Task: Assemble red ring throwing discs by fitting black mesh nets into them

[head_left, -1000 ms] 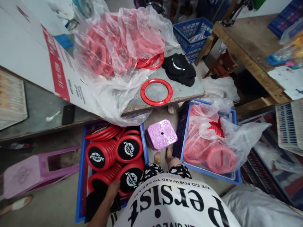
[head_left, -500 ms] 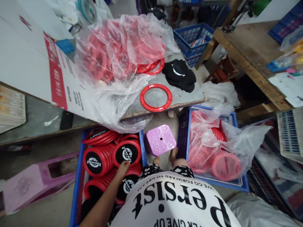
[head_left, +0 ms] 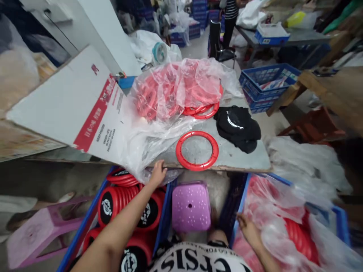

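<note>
My left hand point(head_left: 158, 173) reaches up to the front edge of the grey table point(head_left: 241, 158), fingers stretched onto the clear plastic hanging there. A loose red ring point(head_left: 197, 151) lies on the table just right of that hand. Under my left arm a blue crate point(head_left: 166, 211) holds rows of red discs with black printed faces point(head_left: 124, 200). My right hand point(head_left: 249, 228) rests at the near left rim of a second blue crate point(head_left: 340, 223), on the plastic bag of red parts point(head_left: 292, 230); its fingers are blurred.
A purple stool point(head_left: 191, 206) stands between the crates. On the table are a plastic bag of red rings point(head_left: 176, 90), a black cloth point(head_left: 238, 126) and a tilted white carton point(head_left: 82, 105). A pink stool point(head_left: 34, 230) lies on its side at left. Blue baskets point(head_left: 266, 81) stand behind.
My view has lifted. My left hand left the discs in the crate and rose to the table's edge. My right hand has come into view at the right crate.
</note>
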`<state>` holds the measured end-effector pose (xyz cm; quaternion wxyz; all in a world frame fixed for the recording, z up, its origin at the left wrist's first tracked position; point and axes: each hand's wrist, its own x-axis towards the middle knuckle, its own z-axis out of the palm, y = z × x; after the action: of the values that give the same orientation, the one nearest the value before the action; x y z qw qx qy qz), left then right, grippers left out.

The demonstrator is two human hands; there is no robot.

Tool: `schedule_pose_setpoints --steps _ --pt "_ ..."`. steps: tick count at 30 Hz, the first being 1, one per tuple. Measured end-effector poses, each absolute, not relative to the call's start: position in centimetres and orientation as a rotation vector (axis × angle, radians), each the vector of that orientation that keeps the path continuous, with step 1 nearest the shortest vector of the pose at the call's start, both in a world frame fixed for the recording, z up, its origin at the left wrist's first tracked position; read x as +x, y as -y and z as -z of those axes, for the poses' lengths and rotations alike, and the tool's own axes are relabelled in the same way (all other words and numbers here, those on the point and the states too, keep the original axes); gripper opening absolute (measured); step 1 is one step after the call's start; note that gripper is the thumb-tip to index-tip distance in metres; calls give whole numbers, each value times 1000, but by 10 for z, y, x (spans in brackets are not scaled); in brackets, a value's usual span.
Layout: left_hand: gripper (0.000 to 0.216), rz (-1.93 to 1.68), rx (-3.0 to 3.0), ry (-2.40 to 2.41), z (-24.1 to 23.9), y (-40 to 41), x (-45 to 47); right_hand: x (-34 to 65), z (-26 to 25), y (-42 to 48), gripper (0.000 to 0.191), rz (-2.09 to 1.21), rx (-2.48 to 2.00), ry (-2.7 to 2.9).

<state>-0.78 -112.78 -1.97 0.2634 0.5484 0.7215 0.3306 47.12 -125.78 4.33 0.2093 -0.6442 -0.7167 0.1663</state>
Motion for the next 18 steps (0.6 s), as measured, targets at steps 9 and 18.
schedule_pose_setpoints --steps 9,18 --pt "56 -417 1752 -2358 48 1032 -7 473 -35 990 50 109 -2020 1991" --pt "59 -395 1691 -2312 43 1024 3 485 -17 1014 53 409 -2127 2011"
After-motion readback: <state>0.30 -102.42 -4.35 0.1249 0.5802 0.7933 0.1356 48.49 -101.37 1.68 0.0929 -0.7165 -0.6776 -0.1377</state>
